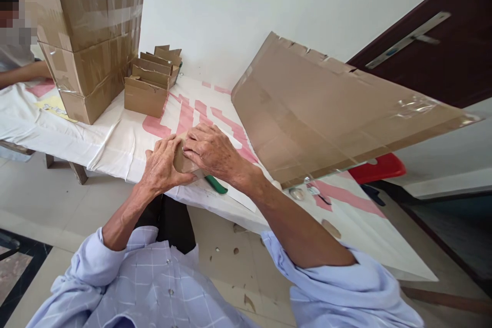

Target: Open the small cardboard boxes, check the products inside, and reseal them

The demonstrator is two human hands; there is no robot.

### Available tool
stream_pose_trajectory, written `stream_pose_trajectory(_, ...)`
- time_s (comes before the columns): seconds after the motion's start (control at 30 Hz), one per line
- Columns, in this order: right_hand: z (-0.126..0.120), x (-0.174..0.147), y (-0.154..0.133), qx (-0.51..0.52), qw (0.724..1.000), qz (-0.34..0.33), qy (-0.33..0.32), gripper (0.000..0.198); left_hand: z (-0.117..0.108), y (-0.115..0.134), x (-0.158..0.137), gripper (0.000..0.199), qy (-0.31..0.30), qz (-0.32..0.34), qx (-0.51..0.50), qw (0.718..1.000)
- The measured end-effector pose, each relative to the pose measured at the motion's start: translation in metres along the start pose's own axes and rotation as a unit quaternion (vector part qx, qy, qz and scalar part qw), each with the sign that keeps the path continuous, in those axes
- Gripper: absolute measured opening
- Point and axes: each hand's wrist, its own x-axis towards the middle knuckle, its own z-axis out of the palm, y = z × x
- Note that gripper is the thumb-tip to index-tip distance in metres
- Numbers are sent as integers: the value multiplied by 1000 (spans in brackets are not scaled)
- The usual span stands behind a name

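Observation:
Near the front edge of the table, a small brown cardboard piece (pixel 183 160) sits between my two hands, which cover most of it. My left hand (pixel 164 164) grips its left side, with the thumb along the near edge. From the right, my right hand (pixel 209 149) lies over it with curled fingers pinching its upper part. Whether it is a folded box or a flat piece, I cannot tell. Just right of it lies a green-handled tool (pixel 216 184), its other end hidden under the cardboard and my right hand.
Stacked, taped cardboard boxes (pixel 92 36) stand at the left, with open small boxes (pixel 146 93) beside them. A large cardboard box (pixel 307 113) stands at the right, near a red plastic stool (pixel 378 168). Another person's arm (pixel 26 73) rests behind the stack. Scraps (pixel 249 301) litter the floor.

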Motion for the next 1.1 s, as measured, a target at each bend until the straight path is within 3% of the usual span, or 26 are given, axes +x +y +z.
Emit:
stream_pose_trajectory(0.67, 4, 3, 2, -7, 1000, 1, 3, 28, 0, 0, 2, 93, 2, 2, 7, 1000)
stream_pose_trajectory(0.9, -3, 0, 1, 5, 1000, -13, -12, 14, -2, 3, 1, 89, -1, -5, 1, 1000)
stream_pose_trajectory(1.1, 3, 2, 0, -2, 1000, -2, -4, 27, -2, 3, 1, 92, -7, -6, 4, 1000)
